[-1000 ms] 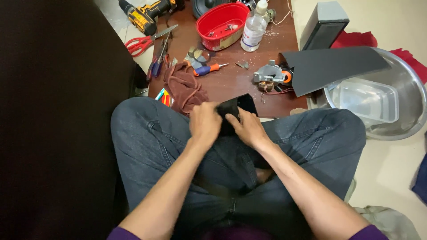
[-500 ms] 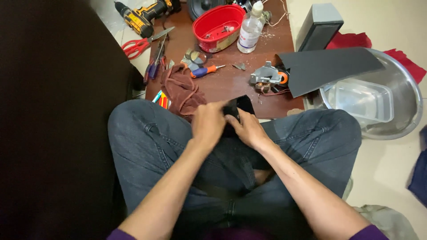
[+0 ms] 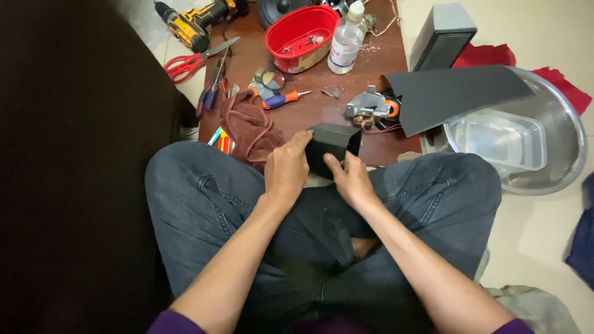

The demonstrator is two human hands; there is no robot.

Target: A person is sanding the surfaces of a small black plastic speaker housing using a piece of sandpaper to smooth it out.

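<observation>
I sit cross-legged in dark jeans at the near edge of a low brown wooden board [image 3: 309, 114]. Both hands hold a small black box-shaped object [image 3: 334, 145] just above my lap. My left hand [image 3: 286, 170] wraps its left side with the fingers over the top edge. My right hand [image 3: 351, 179] grips it from below and the right, thumb against its front face. A brown rag [image 3: 250, 127] lies just left of the box.
On the board lie a red oval tub [image 3: 300, 31], a clear plastic bottle [image 3: 345, 38], a yellow-black cordless drill [image 3: 192, 21], red-handled scissors [image 3: 189, 62], screwdrivers [image 3: 281, 100], a small metal part [image 3: 371, 108] and a dark sheet [image 3: 455, 93]. A steel basin [image 3: 550, 167] holding a clear plastic container sits right.
The black object has been turned up from lying flatter to standing more upright in both hands. The view has shifted slightly closer.
</observation>
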